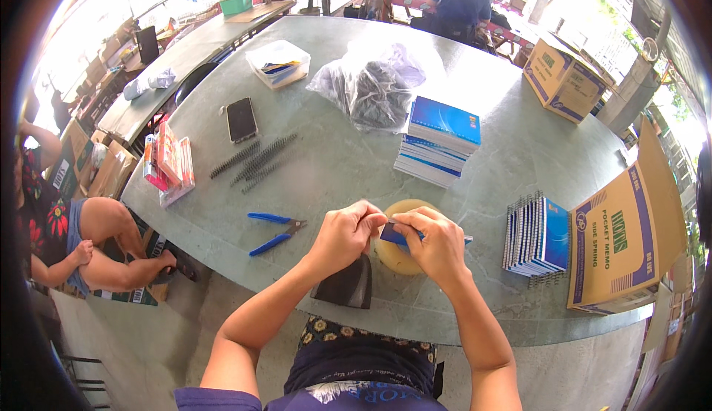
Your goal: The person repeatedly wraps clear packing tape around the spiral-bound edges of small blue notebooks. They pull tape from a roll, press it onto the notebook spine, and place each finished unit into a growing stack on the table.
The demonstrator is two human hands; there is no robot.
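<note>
A small blue memo notebook (395, 236) is pinched in my right hand (434, 242), above a round yellowish disc (399, 264) on the table. Close beside its left end, my left hand (348, 231) is closed in a pinch; whatever its fingertips hold is too small to make out. Blue-handled pliers (274, 234) lie spread to the left of my left hand. Beyond them rest several dark spiral wire coils (256, 163). A dark wedge-shaped object (347, 286) lies below my left wrist, near the table's front edge.
Blue notebooks (443, 133) are stacked beyond my hands. Spiral-bound ones (535, 234) stand right, against an open cardboard box (612, 237). A phone (241, 120), red-and-white packs (169, 160), a plastic tub (278, 64) and a bag (371, 85) lie farther back. A person (70, 240) sits left.
</note>
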